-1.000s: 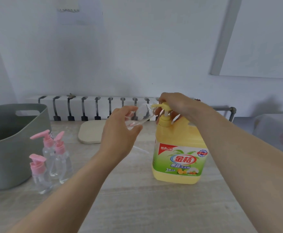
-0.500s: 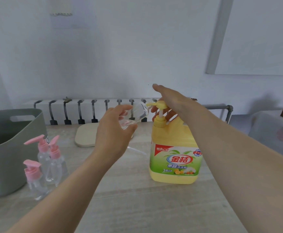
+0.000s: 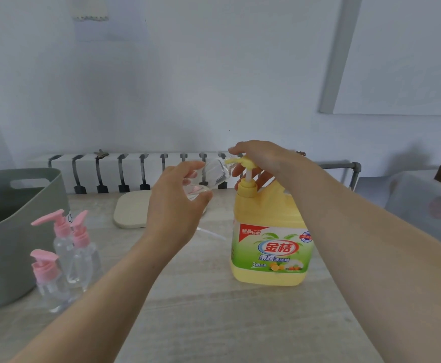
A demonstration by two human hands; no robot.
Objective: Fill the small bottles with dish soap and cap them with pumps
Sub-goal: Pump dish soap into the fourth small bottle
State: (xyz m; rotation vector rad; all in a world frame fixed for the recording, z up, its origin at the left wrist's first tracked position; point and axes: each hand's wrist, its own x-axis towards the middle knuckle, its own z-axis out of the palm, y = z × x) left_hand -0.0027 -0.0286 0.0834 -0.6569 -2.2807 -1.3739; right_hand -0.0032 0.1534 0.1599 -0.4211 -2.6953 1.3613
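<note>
My left hand grips a small clear bottle, tilted so its mouth meets the nozzle of the yellow pump head. The pump sits raised on a big yellow dish soap jug standing on the table. My right hand lies over the pump head, fingers curled down around its stem. At the left, three small clear bottles with pink pumps stand close together.
A grey basket stands at the far left, beside the small bottles. A beige board lies at the back of the table, partly behind my left hand. A thin clear tube lies between the board and the jug. A white radiator runs along the wall.
The pump head, pressed down a second ago, has risen. My right hand opened above it and now curls over it again. My left hand kept the bottle at the nozzle.
</note>
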